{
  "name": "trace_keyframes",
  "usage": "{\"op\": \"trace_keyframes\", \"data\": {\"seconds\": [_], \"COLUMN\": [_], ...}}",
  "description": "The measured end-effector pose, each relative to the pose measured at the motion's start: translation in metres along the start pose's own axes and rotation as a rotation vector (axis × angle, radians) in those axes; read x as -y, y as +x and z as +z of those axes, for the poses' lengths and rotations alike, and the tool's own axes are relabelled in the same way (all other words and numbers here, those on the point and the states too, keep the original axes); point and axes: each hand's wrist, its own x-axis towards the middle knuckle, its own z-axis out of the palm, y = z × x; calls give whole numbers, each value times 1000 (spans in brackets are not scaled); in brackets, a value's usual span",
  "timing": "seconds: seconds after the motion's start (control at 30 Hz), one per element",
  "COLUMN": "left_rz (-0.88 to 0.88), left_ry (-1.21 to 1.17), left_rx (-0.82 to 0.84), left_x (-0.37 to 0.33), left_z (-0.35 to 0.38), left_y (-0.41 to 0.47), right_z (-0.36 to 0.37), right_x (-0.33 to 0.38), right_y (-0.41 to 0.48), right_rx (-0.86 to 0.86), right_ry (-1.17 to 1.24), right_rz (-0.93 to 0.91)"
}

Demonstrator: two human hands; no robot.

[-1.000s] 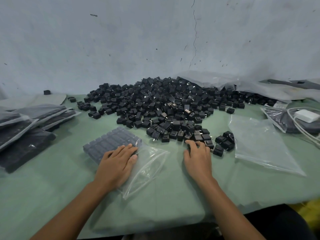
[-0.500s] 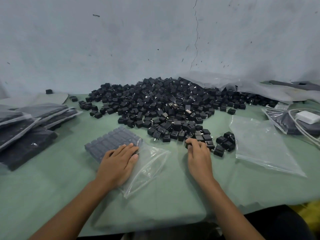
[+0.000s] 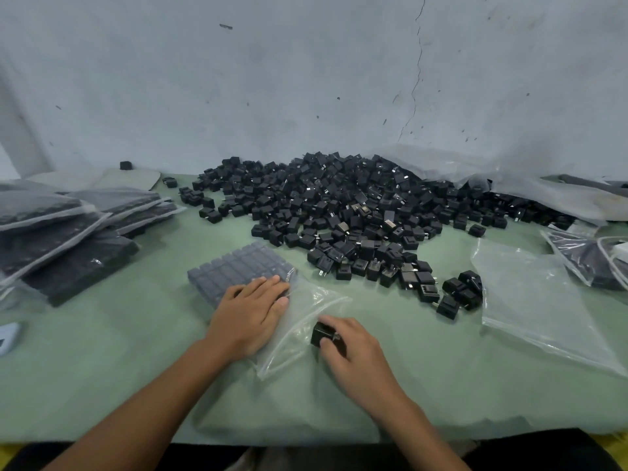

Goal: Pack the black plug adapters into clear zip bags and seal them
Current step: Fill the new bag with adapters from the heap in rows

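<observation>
A big heap of black plug adapters (image 3: 356,212) covers the middle of the green table. In front of it lies a clear zip bag (image 3: 299,321), partly filled with neat rows of adapters (image 3: 238,270). My left hand (image 3: 249,312) rests flat on the bag, fingers straight, pressing its filled part down. My right hand (image 3: 350,348) pinches one black adapter (image 3: 321,333) at the bag's open mouth, prongs pointing toward my palm.
Stacked filled bags (image 3: 68,229) lie at the left. An empty clear bag (image 3: 533,300) lies at the right, with another bag and a white charger cable (image 3: 608,256) behind it. Loose plastic sheeting (image 3: 509,178) sits against the wall. The table's near edge is close to my body.
My right hand picked an adapter from the heap's front edge and drew it back left to the bag's mouth. My left hand stayed on the bag.
</observation>
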Motion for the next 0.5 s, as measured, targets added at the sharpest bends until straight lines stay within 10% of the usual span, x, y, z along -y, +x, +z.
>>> {"op": "trace_keyframes", "data": {"seconds": [0.5], "left_rz": [7], "left_ry": [-3], "left_rx": [-18], "left_x": [1], "left_z": [1], "left_y": [0], "right_z": [47], "right_x": [30], "right_y": [60], "right_rx": [-96], "right_ry": [-108], "right_rz": [216]}}
